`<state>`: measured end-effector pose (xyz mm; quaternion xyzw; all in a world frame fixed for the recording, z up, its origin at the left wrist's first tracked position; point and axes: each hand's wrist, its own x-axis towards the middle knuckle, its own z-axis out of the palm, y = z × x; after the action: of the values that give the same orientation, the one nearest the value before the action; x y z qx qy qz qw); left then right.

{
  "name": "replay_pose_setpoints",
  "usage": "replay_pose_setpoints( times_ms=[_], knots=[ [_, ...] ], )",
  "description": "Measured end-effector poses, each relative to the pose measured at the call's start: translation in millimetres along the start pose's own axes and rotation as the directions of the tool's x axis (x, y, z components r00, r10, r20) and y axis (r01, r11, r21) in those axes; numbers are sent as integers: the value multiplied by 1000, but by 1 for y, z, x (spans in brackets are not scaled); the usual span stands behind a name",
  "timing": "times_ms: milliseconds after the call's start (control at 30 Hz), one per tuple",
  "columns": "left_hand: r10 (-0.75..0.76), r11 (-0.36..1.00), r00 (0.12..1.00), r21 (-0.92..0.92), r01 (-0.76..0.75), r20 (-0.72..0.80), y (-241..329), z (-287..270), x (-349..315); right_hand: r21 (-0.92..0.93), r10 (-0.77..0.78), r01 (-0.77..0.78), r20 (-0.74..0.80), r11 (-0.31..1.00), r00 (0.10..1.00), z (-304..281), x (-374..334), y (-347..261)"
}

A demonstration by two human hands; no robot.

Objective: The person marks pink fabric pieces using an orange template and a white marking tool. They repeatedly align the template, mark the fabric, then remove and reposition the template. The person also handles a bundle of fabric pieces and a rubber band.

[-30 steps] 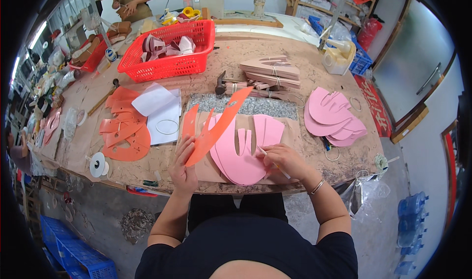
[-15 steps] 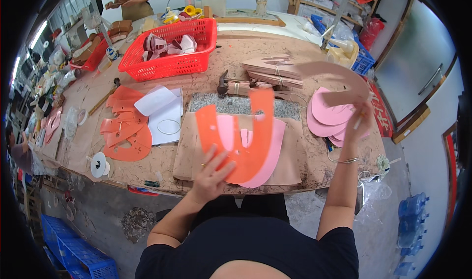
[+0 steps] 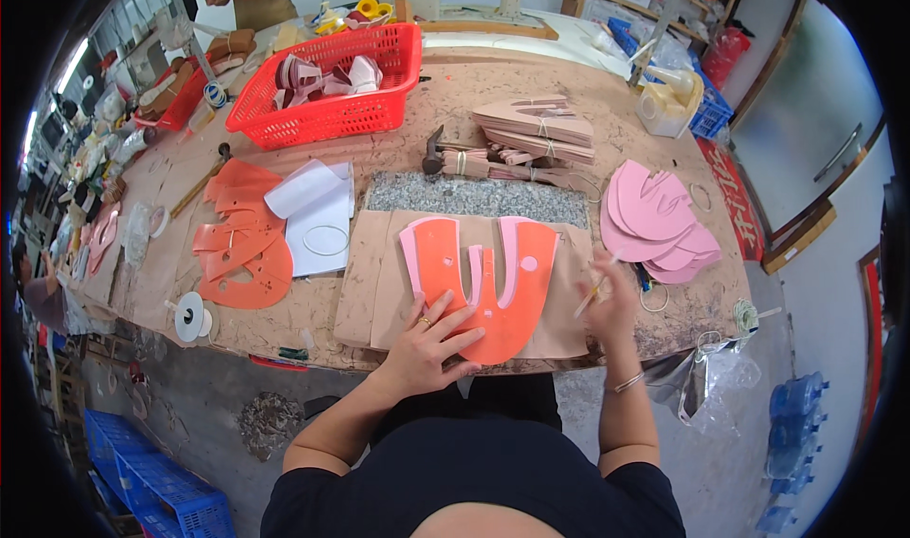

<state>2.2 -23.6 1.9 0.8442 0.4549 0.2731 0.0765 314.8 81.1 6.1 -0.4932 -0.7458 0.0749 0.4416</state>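
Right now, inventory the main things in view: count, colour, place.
orange template: one, orange, beneath left hand
pink layer: count unclear, pink, under template
pink pieces: several, pink, table right
orange pieces: several, orange, table left
white paper: count unclear, white, table left
red baskets: two, red, far left
stone slab: one, grey, table centre
tied bundles: several, pinkish, behind slab
spool: one, white, front left edge
water bottles: several, blue, right floor
pen-like tool: one, white, right hand
left hand: one, ringed, on template
right hand: one, blurred, holding tool

workshop | scuffed worktable [image 3: 450, 107] | hammer [image 3: 433, 151] | tied stack of cut pieces [image 3: 533, 123]
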Motion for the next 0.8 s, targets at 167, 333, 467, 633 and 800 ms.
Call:
replay_pose_setpoints(
  times_ms=[167,333,467,633,800],
  knots=[
    [1,999,1000,-38,0,11,-3,-2,6,120,-2,-21,191,993,982,19,-18,-53],
    [-28,999,999,-33,29,41,1,-3,9,70,-34,18,246,997,969,24,-24,-48],
    [-28,1000,998,-9,29,51,0,-2,8,74,-38,28,150,997,988,23,-11,-50],
    [-22,1000,999,-11,22,42,0,-3,8,516,99,-283,355,808,930,40,37,-77],
    [-17,1000,999,-17,18,28,-1,-2,9,241,120,-322,601,915,791,87,72,-120]
  ],
)
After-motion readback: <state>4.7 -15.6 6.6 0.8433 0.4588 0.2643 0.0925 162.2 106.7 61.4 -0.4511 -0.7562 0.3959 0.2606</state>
